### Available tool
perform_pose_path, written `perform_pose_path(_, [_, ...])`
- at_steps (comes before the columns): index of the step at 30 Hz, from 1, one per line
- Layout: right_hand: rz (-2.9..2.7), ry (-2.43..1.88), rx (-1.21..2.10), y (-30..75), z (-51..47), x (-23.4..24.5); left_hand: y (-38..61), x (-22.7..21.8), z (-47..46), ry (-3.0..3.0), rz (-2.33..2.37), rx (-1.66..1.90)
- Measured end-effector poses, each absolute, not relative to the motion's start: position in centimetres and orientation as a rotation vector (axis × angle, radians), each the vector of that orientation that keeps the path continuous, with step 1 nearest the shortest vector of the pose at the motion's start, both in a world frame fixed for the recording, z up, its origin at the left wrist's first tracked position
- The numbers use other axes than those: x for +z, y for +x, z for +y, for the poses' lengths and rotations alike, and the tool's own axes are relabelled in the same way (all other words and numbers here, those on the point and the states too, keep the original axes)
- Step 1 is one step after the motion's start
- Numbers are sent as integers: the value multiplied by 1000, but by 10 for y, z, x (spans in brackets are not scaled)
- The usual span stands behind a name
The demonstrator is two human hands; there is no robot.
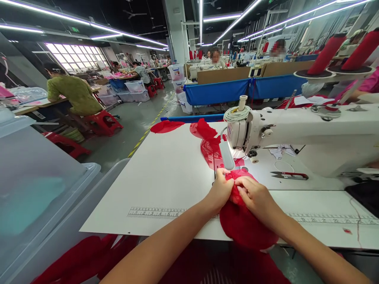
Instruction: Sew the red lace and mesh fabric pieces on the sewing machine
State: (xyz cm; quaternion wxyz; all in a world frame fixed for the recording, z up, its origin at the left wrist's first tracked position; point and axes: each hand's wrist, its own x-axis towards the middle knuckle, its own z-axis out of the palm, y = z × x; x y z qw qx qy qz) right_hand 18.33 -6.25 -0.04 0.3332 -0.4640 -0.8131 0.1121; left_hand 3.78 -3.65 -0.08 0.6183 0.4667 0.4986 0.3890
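Observation:
Red plush fabric (248,225) hangs over the front edge of the white sewing table. My left hand (220,189) pinches its upper part just in front of the sewing machine (241,132). Close beside it, my right hand (254,195) also grips the fabric, fingers bent and thumb pressed in. The fingertips of both hands nearly meet. The machine's needle area lies right behind them, partly hidden by a small grey lamp (227,156). Sheer red material (211,152) and red fabric pieces (167,126) rest farther back on the table.
Thread snips (290,175) lie right of my hands. A printed ruler (154,213) runs along the table's front. Red thread cones (327,53) stand at upper right. Plastic bins (91,173) border the table at left. A person in a green shirt (72,94) sits farther left.

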Motion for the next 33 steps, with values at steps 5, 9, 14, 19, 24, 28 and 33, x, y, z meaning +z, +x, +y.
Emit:
perform_pose_path(5, [-2355,-1296,-119,188,-66,-17,29,7,-43,1241,1141,768])
perform_pose_path(9, [-2427,-1269,-440,197,-74,-17,27,6,-43,1308,1227,670])
perform_pose_path(14, [-2379,-1341,-567,193,-77,-9,30,6,-39,1358,1289,619])
perform_pose_path(19, [-2385,-1089,-83,187,-56,-7,22,16,-33,1624,1380,570])
perform_pose_path(24, [-2440,-1113,61,203,-36,-15,4,25,-12,1983,1516,514])
perform_pose_path(28, [-2440,-1100,119,214,-30,-20,2,27,-2,2203,1638,524])
perform_pose_path(33, [-2457,-1083,84,215,-29,-22,13,25,-12,2539,1261,525])
